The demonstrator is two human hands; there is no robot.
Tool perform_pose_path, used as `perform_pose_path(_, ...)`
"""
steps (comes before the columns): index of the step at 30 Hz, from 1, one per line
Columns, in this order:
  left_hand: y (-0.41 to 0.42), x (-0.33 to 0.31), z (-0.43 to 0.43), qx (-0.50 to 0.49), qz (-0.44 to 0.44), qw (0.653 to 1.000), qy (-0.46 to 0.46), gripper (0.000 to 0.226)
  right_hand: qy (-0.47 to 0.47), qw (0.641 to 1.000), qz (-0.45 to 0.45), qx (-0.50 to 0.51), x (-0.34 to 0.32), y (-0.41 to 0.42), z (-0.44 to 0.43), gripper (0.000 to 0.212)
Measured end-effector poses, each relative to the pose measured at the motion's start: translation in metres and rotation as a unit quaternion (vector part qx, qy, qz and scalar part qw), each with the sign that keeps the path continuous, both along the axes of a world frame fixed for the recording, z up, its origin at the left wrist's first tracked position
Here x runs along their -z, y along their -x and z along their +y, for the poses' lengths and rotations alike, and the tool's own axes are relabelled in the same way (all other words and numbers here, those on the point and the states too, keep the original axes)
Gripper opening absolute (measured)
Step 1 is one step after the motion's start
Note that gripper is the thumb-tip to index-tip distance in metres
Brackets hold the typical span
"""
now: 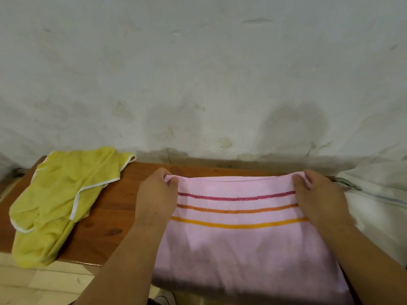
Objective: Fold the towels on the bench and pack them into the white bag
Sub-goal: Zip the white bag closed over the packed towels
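bare bench (114, 208) strip between yellow towel (57, 203) and pink towel (242, 238), wall (198, 73) behind

left hand (156, 194) and right hand (317, 195) forward, fingers curled, pinching

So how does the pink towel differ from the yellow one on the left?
The pink towel carries three coloured stripes; the yellow towel is plain with white edging. The pink towel lies smoothed flat, its far corners pinched by the left hand and right hand; the yellow towel lies crumpled and untouched. The pink towel sits beside the white bag, the yellow towel at the other end. Both rest on the wooden bench.
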State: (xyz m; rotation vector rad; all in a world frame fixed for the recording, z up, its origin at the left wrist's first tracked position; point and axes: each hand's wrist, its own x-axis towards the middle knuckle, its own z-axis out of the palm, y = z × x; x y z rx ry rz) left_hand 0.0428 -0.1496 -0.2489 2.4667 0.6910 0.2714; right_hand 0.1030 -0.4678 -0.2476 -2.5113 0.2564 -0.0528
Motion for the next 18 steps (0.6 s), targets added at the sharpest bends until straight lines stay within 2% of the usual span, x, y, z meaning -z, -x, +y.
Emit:
perform_pose_path(2, 0.0, -0.002, 0.003, 0.008, 0.009, 1.0, -0.004, 0.008, -0.007, 1.0, 0.018, 0.004, -0.002, -0.001, 0.001, 0.015)
perform_pose_path(3, 0.001, -0.003, 0.006, 0.012, 0.02, 1.0, -0.011, 0.013, -0.015, 0.999, 0.028, 0.006, -0.003, -0.001, 0.0, 0.01)
perform_pose_path(5, 0.003, -0.003, 0.013, 0.021, 0.052, 0.998, -0.028, 0.025, -0.028, 0.999, 0.042, 0.008, -0.004, -0.002, -0.001, 0.028)
perform_pose_path(7, 0.005, -0.003, 0.019, 0.024, 0.072, 0.997, -0.022, 0.02, -0.026, 0.999, 0.04, 0.008, -0.005, -0.003, -0.002, 0.034)
perform_pose_path(9, 0.006, -0.005, 0.022, 0.026, 0.09, 0.996, -0.009, 0.01, -0.021, 0.999, 0.035, 0.0, -0.005, -0.002, -0.003, 0.025)
perform_pose_path(11, 0.008, -0.006, 0.022, 0.037, 0.104, 0.994, -0.017, 0.013, -0.023, 0.999, 0.034, -0.004, -0.004, 0.0, -0.004, 0.016)
perform_pose_path(15, 0.013, -0.018, 0.023, 0.051, 0.062, 0.997, 0.004, 0.013, -0.076, 0.997, 0.02, -0.007, -0.006, 0.0, -0.009, 0.013)
perform_pose_path(18, 0.016, -0.027, 0.028, 0.037, 0.023, 0.996, 0.08, 0.011, -0.154, 0.988, -0.014, 0.004, -0.01, 0.001, -0.016, 0.012)
